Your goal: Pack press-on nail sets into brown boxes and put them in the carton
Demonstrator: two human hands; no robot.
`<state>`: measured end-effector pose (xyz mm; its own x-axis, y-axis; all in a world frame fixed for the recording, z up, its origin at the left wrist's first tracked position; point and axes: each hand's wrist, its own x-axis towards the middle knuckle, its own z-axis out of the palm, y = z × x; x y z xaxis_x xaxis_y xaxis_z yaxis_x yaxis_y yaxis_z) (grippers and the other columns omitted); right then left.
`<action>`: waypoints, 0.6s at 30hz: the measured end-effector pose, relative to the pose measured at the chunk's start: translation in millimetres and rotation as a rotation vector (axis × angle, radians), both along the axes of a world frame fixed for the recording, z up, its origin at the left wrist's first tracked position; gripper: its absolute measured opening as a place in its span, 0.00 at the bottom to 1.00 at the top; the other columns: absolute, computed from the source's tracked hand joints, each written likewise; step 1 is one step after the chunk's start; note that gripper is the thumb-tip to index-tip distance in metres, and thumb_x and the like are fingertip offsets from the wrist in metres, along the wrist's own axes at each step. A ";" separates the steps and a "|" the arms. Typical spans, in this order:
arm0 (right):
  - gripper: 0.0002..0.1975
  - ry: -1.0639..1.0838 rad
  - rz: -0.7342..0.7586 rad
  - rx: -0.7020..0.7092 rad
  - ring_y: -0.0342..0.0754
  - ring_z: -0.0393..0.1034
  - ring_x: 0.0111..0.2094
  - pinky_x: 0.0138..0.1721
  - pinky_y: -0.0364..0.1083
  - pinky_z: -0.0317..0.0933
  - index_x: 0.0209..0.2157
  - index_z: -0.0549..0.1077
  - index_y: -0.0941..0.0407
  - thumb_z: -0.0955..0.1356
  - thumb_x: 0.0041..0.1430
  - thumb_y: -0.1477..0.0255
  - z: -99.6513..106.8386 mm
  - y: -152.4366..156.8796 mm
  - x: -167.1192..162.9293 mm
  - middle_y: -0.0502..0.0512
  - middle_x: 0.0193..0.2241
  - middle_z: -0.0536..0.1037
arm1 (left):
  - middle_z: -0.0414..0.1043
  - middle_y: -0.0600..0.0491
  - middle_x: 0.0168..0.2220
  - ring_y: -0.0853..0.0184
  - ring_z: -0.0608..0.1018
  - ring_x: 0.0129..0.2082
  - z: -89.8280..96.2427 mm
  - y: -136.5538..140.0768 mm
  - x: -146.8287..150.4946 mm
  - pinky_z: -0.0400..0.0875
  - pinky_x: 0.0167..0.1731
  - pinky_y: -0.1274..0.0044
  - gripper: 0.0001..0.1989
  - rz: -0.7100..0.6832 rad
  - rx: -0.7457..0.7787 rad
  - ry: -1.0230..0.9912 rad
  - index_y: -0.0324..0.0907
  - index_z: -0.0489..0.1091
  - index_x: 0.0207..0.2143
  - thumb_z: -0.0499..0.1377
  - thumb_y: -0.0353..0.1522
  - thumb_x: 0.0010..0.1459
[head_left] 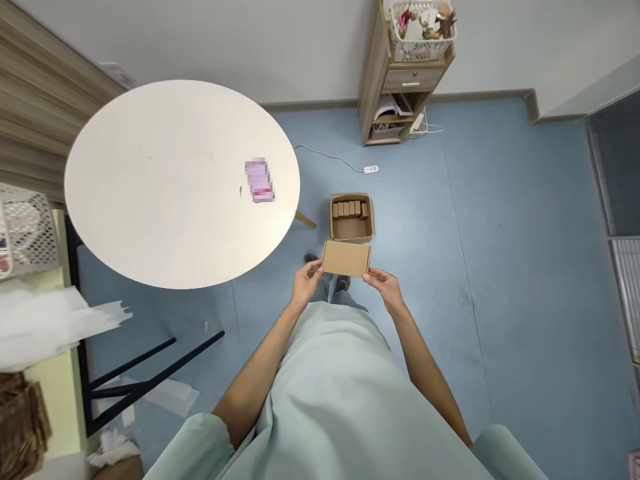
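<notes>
A flat brown cardboard box point(347, 259) is held level in front of my body, its lid closed. My left hand point(307, 281) grips its left end, thumb and fingers pressed at the corner. At the opposite end my right hand point(384, 287) pinches the lower right corner. Just beyond it on the floor stands an open carton point(351, 230), with several small brown boxes point(347, 209) lined up along its far side. The near part of the carton's inside shows bare cardboard.
A white round table point(175, 187) stands to the left, with a blurred purple item point(259, 180) on it. A power strip point(371, 169) and its cord lie on the floor. Against the wall is a wooden cabinet point(410, 79) topped by a white basket point(423, 48). Black metal legs point(155, 367) stand lower left.
</notes>
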<state>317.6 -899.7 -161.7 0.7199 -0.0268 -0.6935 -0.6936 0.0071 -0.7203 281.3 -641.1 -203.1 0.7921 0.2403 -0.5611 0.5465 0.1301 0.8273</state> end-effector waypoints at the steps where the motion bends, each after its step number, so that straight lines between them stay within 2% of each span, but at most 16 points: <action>1: 0.36 0.013 0.004 -0.006 0.56 0.82 0.44 0.57 0.58 0.73 0.42 0.84 0.57 0.86 0.34 0.50 -2.8 1.5 6.5 0.60 0.43 0.87 | 0.83 0.41 0.55 0.52 0.85 0.50 -5.6 1.7 7.2 0.81 0.55 0.59 0.31 -0.016 0.019 0.022 0.41 0.81 0.52 0.70 0.52 0.54; 6: 0.34 0.053 0.034 -0.066 0.53 0.82 0.40 0.50 0.54 0.75 0.41 0.83 0.56 0.85 0.36 0.50 -5.4 13.5 46.1 0.59 0.41 0.87 | 0.85 0.42 0.47 0.55 0.86 0.42 -34.3 11.3 56.0 0.81 0.53 0.59 0.22 -0.125 0.123 0.117 0.40 0.82 0.50 0.68 0.45 0.59; 11: 0.30 0.044 0.066 -0.181 0.55 0.82 0.43 0.49 0.53 0.76 0.39 0.80 0.55 0.85 0.40 0.52 -5.5 29.7 88.2 0.60 0.41 0.87 | 0.83 0.41 0.51 0.56 0.85 0.41 -62.7 12.9 105.2 0.80 0.54 0.61 0.16 -0.272 0.191 0.125 0.40 0.83 0.49 0.65 0.37 0.62; 15: 0.26 0.000 0.129 -0.295 0.56 0.83 0.43 0.49 0.53 0.77 0.41 0.78 0.54 0.83 0.46 0.55 -20.7 47.8 119.9 0.60 0.43 0.87 | 0.83 0.42 0.50 0.58 0.85 0.40 -87.7 14.5 132.5 0.79 0.54 0.63 0.18 -0.359 0.209 0.156 0.40 0.82 0.52 0.66 0.35 0.61; 18: 0.22 -0.011 0.184 -0.382 0.55 0.84 0.43 0.49 0.53 0.77 0.42 0.78 0.53 0.81 0.50 0.59 -39.7 64.0 140.9 0.59 0.44 0.88 | 0.82 0.41 0.55 0.56 0.85 0.44 -102.4 16.9 148.4 0.77 0.58 0.62 0.20 -0.410 0.215 0.171 0.40 0.80 0.55 0.68 0.36 0.61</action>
<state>458.5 -835.7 -201.4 0.7440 -0.1511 -0.6508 -0.6506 -0.3853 -0.6544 429.7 -624.3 -305.5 0.7468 0.0526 -0.6630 0.6470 -0.2883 0.7059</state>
